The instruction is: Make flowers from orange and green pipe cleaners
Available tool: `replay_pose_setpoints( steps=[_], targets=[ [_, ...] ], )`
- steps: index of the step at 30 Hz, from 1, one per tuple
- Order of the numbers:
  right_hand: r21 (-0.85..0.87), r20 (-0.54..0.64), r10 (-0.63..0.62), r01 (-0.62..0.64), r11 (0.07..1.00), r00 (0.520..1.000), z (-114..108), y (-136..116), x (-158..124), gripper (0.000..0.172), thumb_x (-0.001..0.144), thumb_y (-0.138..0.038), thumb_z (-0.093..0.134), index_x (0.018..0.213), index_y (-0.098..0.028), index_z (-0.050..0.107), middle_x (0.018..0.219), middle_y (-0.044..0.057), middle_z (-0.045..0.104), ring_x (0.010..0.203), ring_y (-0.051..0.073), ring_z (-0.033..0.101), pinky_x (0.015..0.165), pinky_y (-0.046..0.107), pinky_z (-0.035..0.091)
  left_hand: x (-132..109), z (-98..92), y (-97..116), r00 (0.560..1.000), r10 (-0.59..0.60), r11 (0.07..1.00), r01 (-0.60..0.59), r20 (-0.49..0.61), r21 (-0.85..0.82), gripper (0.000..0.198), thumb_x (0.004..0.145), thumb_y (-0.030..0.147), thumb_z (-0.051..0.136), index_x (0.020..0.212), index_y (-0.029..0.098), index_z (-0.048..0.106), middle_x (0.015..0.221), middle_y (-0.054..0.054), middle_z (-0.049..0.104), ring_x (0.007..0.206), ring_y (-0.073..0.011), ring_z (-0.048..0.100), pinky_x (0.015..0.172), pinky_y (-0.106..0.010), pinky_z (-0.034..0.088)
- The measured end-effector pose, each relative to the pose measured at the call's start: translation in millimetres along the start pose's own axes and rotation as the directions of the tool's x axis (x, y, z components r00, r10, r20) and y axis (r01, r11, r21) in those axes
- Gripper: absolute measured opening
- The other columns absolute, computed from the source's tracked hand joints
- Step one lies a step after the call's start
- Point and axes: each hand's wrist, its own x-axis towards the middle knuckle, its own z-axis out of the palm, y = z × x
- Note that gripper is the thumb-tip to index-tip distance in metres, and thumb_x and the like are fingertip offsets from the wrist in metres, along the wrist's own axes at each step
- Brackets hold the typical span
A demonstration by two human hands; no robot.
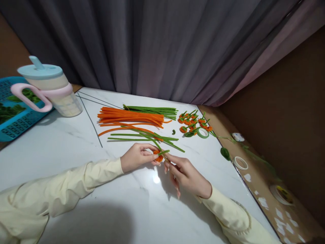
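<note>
My left hand point(139, 156) is closed around a small orange pumpkin point(157, 156) made of bent pipe cleaners, with its fingertips on the rim. Green pipe cleaner point(164, 153) lies across the top of the pumpkin, one length slanting up and away. At the pumpkin's right side, my right hand point(186, 174) pinches a thin greenish strand between thumb and forefinger; its other fingers hang loosely below. Just beyond the hands lie loose green pipe cleaners point(122, 139), several of them crossing. Behind these is a thick bundle of orange pipe cleaners point(129, 116).
Green pipe cleaners point(152, 110) lie bundled at the back. Several finished small pumpkins point(188, 120) sit right of them, beside a green tape roll point(202, 133). A lidded cup point(64, 98) and blue basket point(12, 130) stand left. A white tape roll point(240, 163) lies right, near paper scraps point(279, 217).
</note>
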Motion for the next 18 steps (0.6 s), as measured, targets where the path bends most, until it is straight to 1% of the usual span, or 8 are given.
replay_pose_setpoints(
  steps=[2,5,8,11,13,15,18],
  targets=[
    [-0.046,-0.008,-0.035,0.035,0.998,0.999,-2,4,-1,0.028,0.094,-0.03,0.034,0.114,-0.02,0.051,0.076,-0.002,0.05,0.035,0.006,0.053,0.027,0.014,0.034,2,-2.7,1,0.999,-0.02,0.998,0.022,0.031,-0.061,0.036,0.063,0.031,0.078,0.089,0.01,0.066,0.07,-0.006,0.071,0.065,-0.0201,0.069,0.065,-0.029,0.056],
    [-0.121,0.018,-0.075,0.077,0.99,0.997,-5,9,-2,0.036,0.094,-0.026,0.03,0.126,-0.022,0.046,0.083,0.0,0.049,0.037,0.005,0.055,0.029,0.013,0.036,5,-6.9,3,0.993,-0.091,0.987,0.1,0.075,-0.128,0.034,0.062,0.026,0.079,0.089,0.009,0.068,0.075,-0.008,0.071,0.064,-0.0188,0.069,0.066,-0.029,0.056],
    [-0.15,0.039,-0.095,0.1,0.984,0.995,-8,9,-2,0.038,0.094,-0.023,0.029,0.129,-0.022,0.044,0.084,0.001,0.05,0.038,0.005,0.057,0.03,0.013,0.037,7,-9.8,7,0.971,-0.185,0.952,0.216,0.153,-0.216,0.029,0.063,0.018,0.077,0.089,0.009,0.069,0.084,-0.009,0.071,0.074,-0.0187,0.069,0.076,-0.03,0.055],
    [-0.132,0.033,-0.074,0.078,0.988,0.997,-9,5,-1,0.034,0.093,-0.021,0.029,0.121,-0.019,0.049,0.075,-0.001,0.05,0.037,0.006,0.056,0.031,0.013,0.038,9,-10.5,9,0.959,-0.209,0.906,0.263,0.191,-0.33,0.021,0.066,0.012,0.07,0.087,0.009,0.069,0.087,-0.009,0.07,0.078,-0.0173,0.067,0.078,-0.028,0.055],
    [-0.115,0.03,-0.05,0.053,0.992,0.998,-9,2,0,0.03,0.093,-0.019,0.03,0.112,-0.016,0.053,0.066,-0.003,0.049,0.035,0.007,0.054,0.031,0.014,0.039,10,-10.6,8,0.958,-0.225,0.87,0.281,0.18,-0.405,0.015,0.072,0.018,0.065,0.084,0.008,0.069,0.084,-0.01,0.069,0.074,-0.0174,0.066,0.075,-0.029,0.056],
    [-0.106,0.027,-0.047,0.049,0.993,0.999,-8,1,1,0.029,0.092,-0.019,0.031,0.109,-0.015,0.054,0.062,-0.004,0.048,0.033,0.007,0.052,0.031,0.014,0.038,12,-10.8,6,0.951,-0.251,0.834,0.307,0.181,-0.458,0.021,0.079,0.027,0.06,0.082,0.008,0.068,0.082,-0.011,0.068,0.07,-0.018,0.066,0.071,-0.031,0.057],
    [-0.129,0.025,-0.082,0.084,0.988,0.996,-8,1,1,0.033,0.093,-0.02,0.03,0.118,-0.02,0.051,0.073,-0.001,0.051,0.034,0.006,0.053,0.031,0.014,0.038,14,-11.4,4,0.929,-0.288,0.808,0.366,0.233,-0.461,0.03,0.081,0.037,0.059,0.083,0.008,0.067,0.075,-0.01,0.066,0.065,-0.0161,0.064,0.065,-0.028,0.057]
  ],
)
